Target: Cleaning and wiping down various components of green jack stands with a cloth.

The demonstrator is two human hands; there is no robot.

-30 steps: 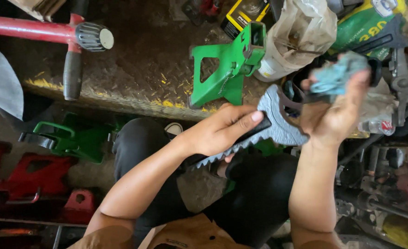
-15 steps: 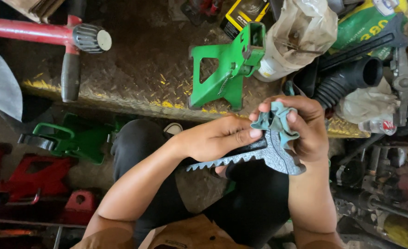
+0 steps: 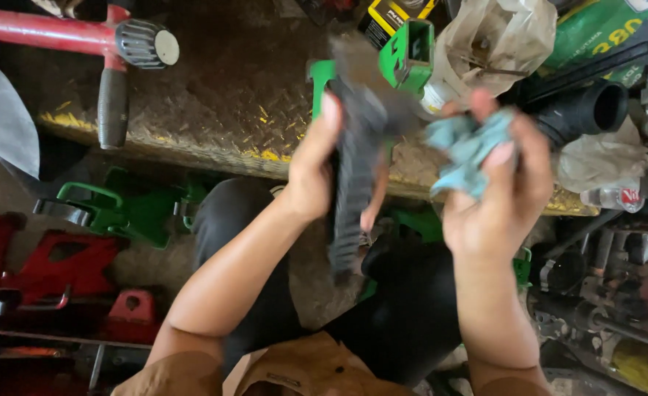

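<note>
At centre frame, a grey toothed metal bar (image 3: pixel 353 198), held flat and being wiped half a second ago, is now gripped upright in the closed left hand (image 3: pixel 311 172). Right of it, the blue rag (image 3: pixel 467 150) has been lifted clear and is bunched in the right hand (image 3: pixel 500 198), fingers curled shut. Wiping appears paused for inspection.

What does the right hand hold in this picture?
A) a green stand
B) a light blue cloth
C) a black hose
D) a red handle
B: the right hand grips a crumpled light blue cloth, while the left hand holds the dark toothed metal part.
</note>
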